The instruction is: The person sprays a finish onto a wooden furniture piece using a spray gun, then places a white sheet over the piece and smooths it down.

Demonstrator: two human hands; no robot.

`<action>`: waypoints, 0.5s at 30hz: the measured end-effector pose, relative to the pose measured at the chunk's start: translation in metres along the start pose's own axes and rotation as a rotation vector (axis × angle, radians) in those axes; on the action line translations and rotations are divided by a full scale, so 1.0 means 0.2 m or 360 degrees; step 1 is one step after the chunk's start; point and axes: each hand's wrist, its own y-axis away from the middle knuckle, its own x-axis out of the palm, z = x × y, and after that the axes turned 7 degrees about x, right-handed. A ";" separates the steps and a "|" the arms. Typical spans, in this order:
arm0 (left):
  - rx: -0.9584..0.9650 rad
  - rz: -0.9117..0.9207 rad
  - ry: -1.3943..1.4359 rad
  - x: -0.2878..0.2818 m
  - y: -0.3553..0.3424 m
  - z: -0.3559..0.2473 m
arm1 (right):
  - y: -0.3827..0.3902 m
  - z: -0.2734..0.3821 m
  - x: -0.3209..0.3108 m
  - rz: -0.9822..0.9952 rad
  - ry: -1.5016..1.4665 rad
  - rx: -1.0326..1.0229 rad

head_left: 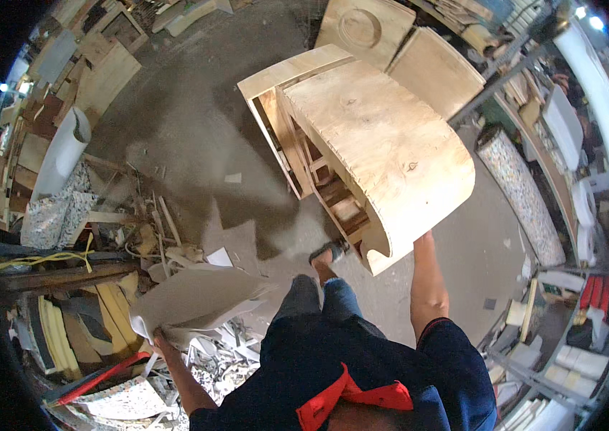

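Note:
At the lower left, my left hand (159,336) is closed on the edge of a large, bent, pale grey sheet (200,298), whose material I cannot make out. My right arm stretches forward to a plywood furniture frame (390,147) with a curved side panel and slatted openings. Only the edge of my right hand (425,238) shows at the frame's near lower side. Its fingers are hidden behind the panel, so their grip does not show. Whether the frame rests on the floor or is lifted cannot be made out.
Beyond the frame lean plywood panels (437,72), one with a round recess (360,29). A speckled foam roll (520,194) and a long white roll (602,144) lie along the right-hand racks. Wood scraps (168,223) and shredded offcuts (222,352) litter the left. My sandalled foot (327,255) is on the concrete floor.

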 end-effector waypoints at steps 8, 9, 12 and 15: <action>-0.0053 0.0253 0.0150 -0.49 0.26 0.21 | 0.70 -0.11 -1.00 -0.0177 0.0136 -0.0074; -0.0153 0.0200 0.0036 -0.58 0.33 0.19 | 0.79 -0.10 -1.11 -0.0194 0.0152 -0.0085; -0.0132 0.0096 -0.0116 -0.84 0.59 0.16 | 1.04 -0.09 -1.44 -0.0215 0.0183 -0.0111; -0.0118 -0.0031 -0.0171 -0.99 0.85 0.17 | 1.19 -0.06 -1.72 -0.0223 0.0175 -0.0134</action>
